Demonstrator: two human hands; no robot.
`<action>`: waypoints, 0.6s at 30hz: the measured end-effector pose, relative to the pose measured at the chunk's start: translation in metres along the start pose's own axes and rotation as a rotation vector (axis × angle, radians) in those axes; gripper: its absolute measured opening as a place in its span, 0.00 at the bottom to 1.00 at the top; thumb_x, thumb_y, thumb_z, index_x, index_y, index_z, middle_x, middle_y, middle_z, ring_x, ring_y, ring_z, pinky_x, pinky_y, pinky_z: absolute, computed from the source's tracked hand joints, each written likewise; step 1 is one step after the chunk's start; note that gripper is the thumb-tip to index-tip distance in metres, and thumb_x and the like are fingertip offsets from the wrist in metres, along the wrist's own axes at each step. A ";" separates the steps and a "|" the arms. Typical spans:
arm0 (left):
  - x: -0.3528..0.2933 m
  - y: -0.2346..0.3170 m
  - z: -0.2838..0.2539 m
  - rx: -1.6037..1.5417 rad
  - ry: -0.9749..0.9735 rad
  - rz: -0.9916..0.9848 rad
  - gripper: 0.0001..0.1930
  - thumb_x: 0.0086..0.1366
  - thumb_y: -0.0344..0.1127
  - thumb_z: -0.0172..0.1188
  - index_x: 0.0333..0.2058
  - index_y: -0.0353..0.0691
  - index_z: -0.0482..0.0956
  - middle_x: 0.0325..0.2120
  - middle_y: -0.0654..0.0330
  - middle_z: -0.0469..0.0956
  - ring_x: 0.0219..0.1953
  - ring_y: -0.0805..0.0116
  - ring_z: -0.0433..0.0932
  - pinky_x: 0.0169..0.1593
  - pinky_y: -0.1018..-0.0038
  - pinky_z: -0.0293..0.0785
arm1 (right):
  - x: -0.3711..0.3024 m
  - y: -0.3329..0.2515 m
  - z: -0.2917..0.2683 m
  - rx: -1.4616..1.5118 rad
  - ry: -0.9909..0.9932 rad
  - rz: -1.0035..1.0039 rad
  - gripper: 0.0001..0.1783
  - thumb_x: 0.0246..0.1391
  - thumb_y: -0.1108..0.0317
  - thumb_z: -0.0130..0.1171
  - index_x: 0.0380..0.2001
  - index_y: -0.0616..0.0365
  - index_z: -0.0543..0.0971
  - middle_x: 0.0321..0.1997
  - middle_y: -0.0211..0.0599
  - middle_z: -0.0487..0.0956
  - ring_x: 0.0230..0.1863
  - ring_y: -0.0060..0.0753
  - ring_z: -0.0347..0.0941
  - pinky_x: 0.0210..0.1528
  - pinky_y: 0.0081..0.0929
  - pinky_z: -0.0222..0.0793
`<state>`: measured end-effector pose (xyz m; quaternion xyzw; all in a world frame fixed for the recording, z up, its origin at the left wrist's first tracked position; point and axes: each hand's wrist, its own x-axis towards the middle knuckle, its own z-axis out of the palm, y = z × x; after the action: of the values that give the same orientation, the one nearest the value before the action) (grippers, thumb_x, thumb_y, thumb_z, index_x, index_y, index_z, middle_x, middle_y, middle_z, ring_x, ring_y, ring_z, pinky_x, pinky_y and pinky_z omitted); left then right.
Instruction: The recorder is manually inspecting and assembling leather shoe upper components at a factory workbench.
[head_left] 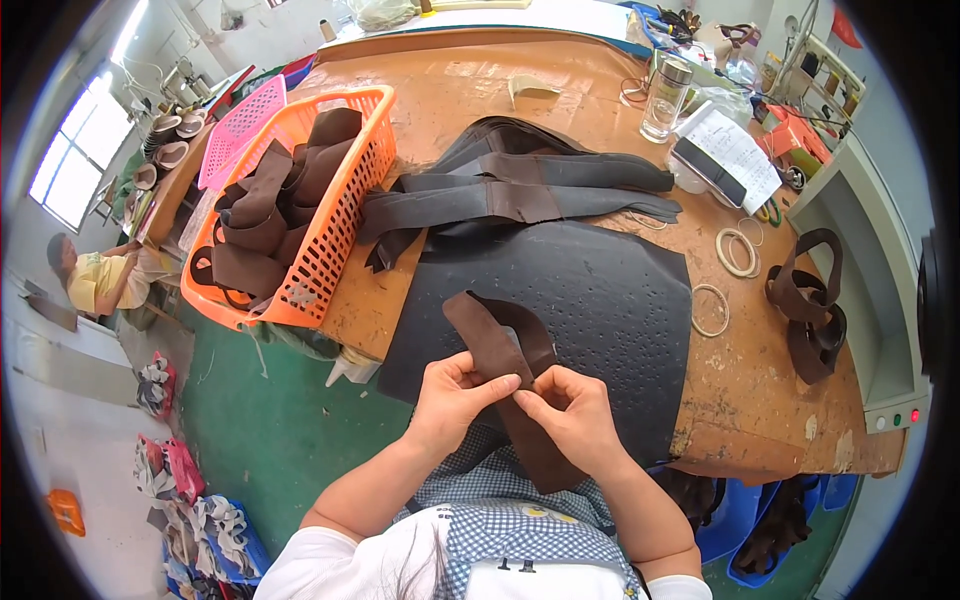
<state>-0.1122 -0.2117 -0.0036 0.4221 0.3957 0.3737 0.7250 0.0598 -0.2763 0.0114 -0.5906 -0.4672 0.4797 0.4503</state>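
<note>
Head view (clock directions radiate from the meeting point of the hands; twelve lies toward the far side of the counter (755,410)). A dark brown leather-like strip (492,338) is worked between two bare hands, above the near edge of a black pitted mat (625,290). One end of the strip points to eleven o'clock, a curved fold rises at twelve, and a broad length hangs toward six, in front of the checked apron (470,488).

The step in hand appears to be a fine adjustment where the layers of the strip cross. Good practice here probably means pinching close to the edge, with the thumbs near each other, letting the hanging length fall untwisted, and applying even pressure so that the layers do not skew.

The left hand (452,402), at about eight o'clock, is nearly closed, grasping the strip between thumb and curled fingers. The right hand (575,412), at about four, is likewise nearly closed, its thumb and forefinger pinching the strip; whether one layer or two lies within the pinch cannot be told.

Stacked dark strips (525,202) lie at twelve; an orange perforated basket (328,262) of brown strips (255,220) stands at ten.
</note>
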 end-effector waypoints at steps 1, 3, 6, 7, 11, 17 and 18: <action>-0.001 0.002 -0.001 0.014 -0.007 -0.025 0.12 0.59 0.26 0.70 0.42 0.31 0.82 0.36 0.58 0.84 0.38 0.74 0.82 0.47 0.75 0.79 | 0.000 0.000 0.000 0.001 -0.003 0.000 0.09 0.56 0.70 0.68 0.29 0.64 0.79 0.25 0.27 0.80 0.28 0.13 0.74 0.30 0.16 0.70; -0.001 0.005 -0.003 0.028 -0.014 -0.051 0.13 0.59 0.26 0.70 0.42 0.31 0.82 0.36 0.58 0.84 0.38 0.73 0.82 0.47 0.75 0.79 | 0.000 -0.001 0.000 -0.003 -0.030 -0.005 0.08 0.56 0.71 0.67 0.31 0.64 0.80 0.27 0.28 0.81 0.29 0.13 0.74 0.32 0.15 0.71; 0.001 0.008 -0.005 0.012 -0.033 -0.073 0.13 0.58 0.24 0.70 0.42 0.31 0.82 0.37 0.56 0.84 0.39 0.70 0.83 0.48 0.72 0.78 | 0.000 -0.001 0.000 0.024 -0.033 0.032 0.07 0.57 0.72 0.67 0.32 0.65 0.80 0.29 0.28 0.81 0.31 0.13 0.75 0.33 0.15 0.71; 0.002 0.009 -0.006 0.016 -0.054 -0.078 0.13 0.57 0.24 0.70 0.42 0.31 0.82 0.37 0.56 0.84 0.39 0.70 0.83 0.48 0.72 0.78 | 0.001 0.001 0.000 0.024 -0.033 0.032 0.07 0.57 0.72 0.67 0.32 0.65 0.80 0.29 0.28 0.81 0.31 0.13 0.75 0.33 0.15 0.71; 0.001 0.010 -0.006 0.038 -0.071 -0.079 0.12 0.57 0.25 0.71 0.41 0.30 0.83 0.36 0.56 0.85 0.39 0.69 0.83 0.50 0.72 0.79 | 0.002 0.005 0.001 0.071 -0.046 0.016 0.07 0.57 0.72 0.67 0.34 0.65 0.81 0.30 0.28 0.82 0.32 0.13 0.75 0.35 0.15 0.72; -0.005 0.006 -0.005 0.169 -0.048 -0.062 0.11 0.59 0.25 0.69 0.41 0.31 0.83 0.37 0.57 0.85 0.40 0.70 0.83 0.49 0.72 0.80 | 0.004 -0.002 -0.003 0.050 -0.074 0.012 0.08 0.58 0.70 0.66 0.32 0.65 0.81 0.27 0.27 0.81 0.30 0.13 0.74 0.32 0.15 0.70; -0.005 0.006 -0.005 0.168 -0.048 -0.060 0.11 0.59 0.25 0.69 0.41 0.31 0.83 0.37 0.57 0.85 0.40 0.70 0.83 0.49 0.72 0.80 | 0.005 -0.002 -0.005 0.059 -0.067 0.039 0.08 0.58 0.70 0.66 0.32 0.66 0.82 0.26 0.26 0.81 0.29 0.13 0.73 0.31 0.16 0.69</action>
<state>-0.1197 -0.2121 0.0014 0.4780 0.4205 0.3070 0.7074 0.0651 -0.2717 0.0133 -0.5697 -0.4561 0.5213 0.4424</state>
